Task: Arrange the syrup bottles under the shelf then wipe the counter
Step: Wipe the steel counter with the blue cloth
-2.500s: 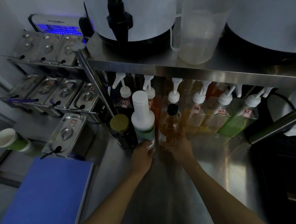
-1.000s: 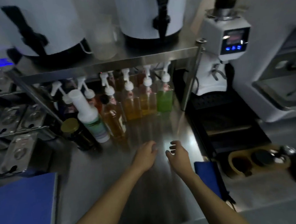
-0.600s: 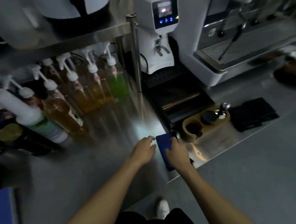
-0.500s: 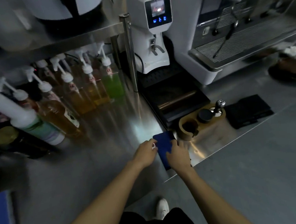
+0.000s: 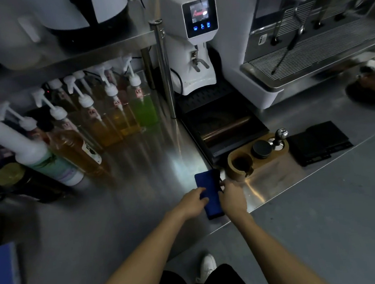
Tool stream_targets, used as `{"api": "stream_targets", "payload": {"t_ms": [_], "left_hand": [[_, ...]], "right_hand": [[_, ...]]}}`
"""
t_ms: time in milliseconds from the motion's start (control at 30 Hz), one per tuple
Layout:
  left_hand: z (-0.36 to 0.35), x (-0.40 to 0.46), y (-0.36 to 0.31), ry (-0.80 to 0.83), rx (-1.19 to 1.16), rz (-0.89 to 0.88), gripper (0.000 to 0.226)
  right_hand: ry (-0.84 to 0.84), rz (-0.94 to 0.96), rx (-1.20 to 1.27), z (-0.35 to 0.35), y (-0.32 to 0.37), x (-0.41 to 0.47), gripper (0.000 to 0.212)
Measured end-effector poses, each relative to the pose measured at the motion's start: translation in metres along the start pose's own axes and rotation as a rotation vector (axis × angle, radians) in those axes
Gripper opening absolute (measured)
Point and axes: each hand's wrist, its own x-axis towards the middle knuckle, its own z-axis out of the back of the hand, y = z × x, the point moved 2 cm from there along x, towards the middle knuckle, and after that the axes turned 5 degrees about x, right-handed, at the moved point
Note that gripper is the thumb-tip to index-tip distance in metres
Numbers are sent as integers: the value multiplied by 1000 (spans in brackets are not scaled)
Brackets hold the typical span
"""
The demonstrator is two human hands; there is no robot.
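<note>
Steel tabletop runs dim underfoot. At six o'clock the left hand and right hand each grip the folded blue cloth, fingers curled on its edges. At ten o'clock the syrup bottles stand ranged under the shelf; wiping looks not yet begun.

We see a dim scene; glare pools on the steel tabletop, and the left edge looks perhaps motion-blurred.
</note>
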Motion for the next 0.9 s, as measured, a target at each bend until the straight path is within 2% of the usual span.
{"api": "stream_targets", "payload": {"t_ms": [133,233,300,433,467,567,667,767,900], "left_hand": [[2,2,4,2,-87,43,51],[1,5,3,-25,-168,63,46],[2,8,3,-96,-238,86,36],[7,6,4,-170,-712,239,33],[10,4,6,-191,-753,264,31],[15,0,19,-279,-732,272,15],[23,-3,32,-375,-629,267,12],[33,-12,37,-406,-524,192,16],[42,-24,37,-292,-553,34,27]], "right_hand": [[-123,103,-133,0,4,-5,21],[-150,179,-98,-3,8,-10,19],[-106,255,-44,-8,15,-15,18],[86,352,161,-22,33,-26,21],[129,383,192,-25,38,-29,22],[163,461,266,-28,47,-35,17],[77,359,351,-26,42,-31,11],[79,259,336,-23,34,-19,30],[271,367,239,-20,39,0,69]]}}
